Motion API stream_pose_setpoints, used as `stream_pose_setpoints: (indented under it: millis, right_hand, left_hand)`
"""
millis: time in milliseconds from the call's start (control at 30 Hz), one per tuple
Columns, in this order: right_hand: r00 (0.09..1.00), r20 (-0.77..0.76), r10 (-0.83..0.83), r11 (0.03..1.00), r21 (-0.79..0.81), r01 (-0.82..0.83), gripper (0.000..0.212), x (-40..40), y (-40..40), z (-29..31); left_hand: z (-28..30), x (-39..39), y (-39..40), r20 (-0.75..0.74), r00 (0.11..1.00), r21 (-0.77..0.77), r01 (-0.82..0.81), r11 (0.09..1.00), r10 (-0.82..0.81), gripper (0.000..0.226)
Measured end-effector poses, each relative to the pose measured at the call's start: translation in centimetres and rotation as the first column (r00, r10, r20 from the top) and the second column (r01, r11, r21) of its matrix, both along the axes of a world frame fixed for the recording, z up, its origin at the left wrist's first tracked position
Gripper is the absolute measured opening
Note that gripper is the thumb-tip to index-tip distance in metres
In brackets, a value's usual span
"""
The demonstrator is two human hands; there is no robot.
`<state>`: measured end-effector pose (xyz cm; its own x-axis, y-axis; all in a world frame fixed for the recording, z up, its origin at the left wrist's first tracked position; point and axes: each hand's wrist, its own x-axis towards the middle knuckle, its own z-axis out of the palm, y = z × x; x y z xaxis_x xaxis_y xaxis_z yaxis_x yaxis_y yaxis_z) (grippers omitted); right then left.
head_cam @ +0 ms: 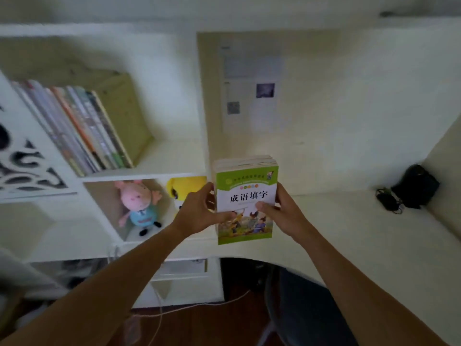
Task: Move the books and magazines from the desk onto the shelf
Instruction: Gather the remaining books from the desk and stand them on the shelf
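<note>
A stack of several books (247, 186), topped by a green-and-white cover with Chinese characters, is held upright above the white desk (349, 228). My left hand (199, 211) grips the stack's left edge, thumb on the cover. My right hand (279, 211) grips its right edge, thumb across the cover. The white shelf (169, 158) stands to the left, with a row of leaning books (82, 126) in its upper compartment.
A pink pig plush toy (139, 203) sits in the lower cubby, a yellow plush (184, 187) beside it. A black pouch with cables (411, 188) lies at the desk's far right. A dark chair (299, 303) stands under the desk. A paper sheet (252, 91) hangs on the wall.
</note>
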<state>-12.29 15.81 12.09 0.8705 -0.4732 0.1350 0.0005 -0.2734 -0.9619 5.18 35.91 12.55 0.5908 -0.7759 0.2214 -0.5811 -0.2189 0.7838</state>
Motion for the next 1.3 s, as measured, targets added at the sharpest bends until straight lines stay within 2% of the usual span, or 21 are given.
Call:
stream_pose_setpoints:
  millis: [200,267,367,600,733,833,933,1033,1067,1100,1133,1200,1267,1300]
  right_hand:
    - [0.986,0.063,0.152,0.988,-0.034,-0.15,0.056,7.9,12.3,5.3]
    - [0.979,0.073,0.19,0.981,-0.042,-0.187,0.057,10.3,14.8,7.3]
    - [0.972,0.084,0.221,0.975,-0.04,-0.219,0.055,13.8,16.6,10.1]
    - [0.985,0.038,0.17,0.982,0.073,-0.173,0.049,21.7,13.9,13.5]
    - [0.996,0.042,0.079,0.992,0.099,-0.083,0.048,25.4,11.5,13.7]
    - [1.0,-0.022,0.021,0.999,0.025,-0.02,0.062,27.9,10.3,12.7]
    - [0.99,-0.12,0.073,0.987,-0.134,-0.089,0.071,29.8,9.8,10.6]
    - [0.952,-0.201,0.233,0.961,-0.104,-0.257,0.081,31.2,9.8,8.6]
    - [0.949,-0.214,0.231,0.955,-0.137,-0.263,0.086,31.4,9.7,8.1]
    - [0.953,-0.202,0.225,0.958,-0.131,-0.254,0.102,31.7,9.7,7.8]
    - [0.954,-0.208,0.213,0.938,-0.23,-0.26,0.121,31.9,9.7,7.5]
    - [0.957,-0.21,0.201,0.93,-0.265,-0.254,0.139,32.2,9.9,7.0]
    - [0.946,-0.215,0.241,0.92,-0.26,-0.294,0.133,32.3,10.1,7.1]
    - [0.948,-0.209,0.241,0.939,-0.197,-0.282,0.127,32.4,10.2,7.1]
  left_hand:
    - [6.1,4.3,14.4,0.073,0.982,-0.016,-0.173,0.985,0.173,0.084]
    - [8.0,5.6,17.3,0.108,0.967,-0.043,-0.226,0.973,0.23,0.086]
    - [10.1,7.5,19.1,0.083,0.944,-0.079,-0.314,0.946,0.32,0.08]
    - [12.2,10.2,15.3,-0.034,0.878,-0.164,-0.476,0.864,0.478,0.068]
    - [11.6,12.0,10.9,-0.132,0.834,-0.214,-0.551,0.807,0.535,0.065]
    - [11.0,13.9,7.8,-0.168,0.769,-0.192,-0.64,0.744,0.617,0.062]
    - [10.9,15.0,5.5,-0.176,0.669,-0.157,-0.743,0.65,0.722,0.057]
    - [10.6,15.7,3.7,-0.197,0.619,-0.162,-0.785,0.598,0.76,0.054]
    - [10.6,16.0,3.2,-0.187,0.607,-0.156,-0.795,0.586,0.773,0.056]
    - [10.7,16.2,2.9,-0.174,0.598,-0.142,-0.802,0.581,0.783,0.059]
    - [10.8,16.5,2.7,-0.168,0.597,-0.128,-0.802,0.583,0.785,0.063]
    - [11.3,17.2,2.3,-0.165,0.616,-0.086,-0.787,0.611,0.77,0.067]
    - [12.0,17.5,2.2,-0.12,0.652,-0.002,-0.754,0.657,0.749,0.068]
    - [12.2,17.6,2.3,-0.057,0.671,0.049,-0.738,0.673,0.739,0.068]
